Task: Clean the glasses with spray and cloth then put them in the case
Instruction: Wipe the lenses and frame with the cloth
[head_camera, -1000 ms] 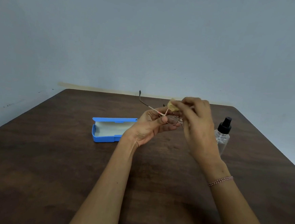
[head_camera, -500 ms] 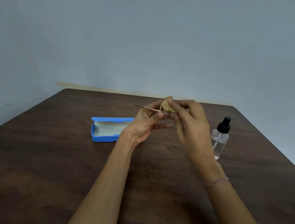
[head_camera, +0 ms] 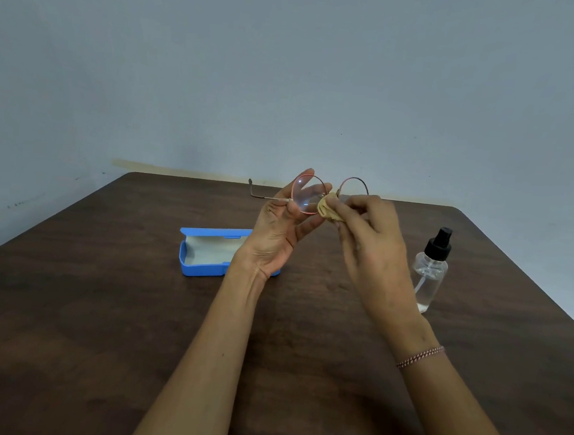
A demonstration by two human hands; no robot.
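The round thin-rimmed glasses are held up above the table, lenses upright and facing me. My left hand grips them at the left lens and hinge, and one temple arm sticks out to the left. My right hand pinches a small yellow cloth against the frame near the bridge, between the two lenses. The open blue case lies on the table below my left wrist, its pale lining showing and nothing inside. The clear spray bottle with a black nozzle stands upright to the right of my right hand.
A dark brown wooden table spans the view, its far edge against a plain grey-blue wall. The table's right edge runs diagonally close past the spray bottle.
The glasses have been turned upright so both lenses now face me; before they lay flatter in my left hand. The cloth has moved from the lens to the bridge area.
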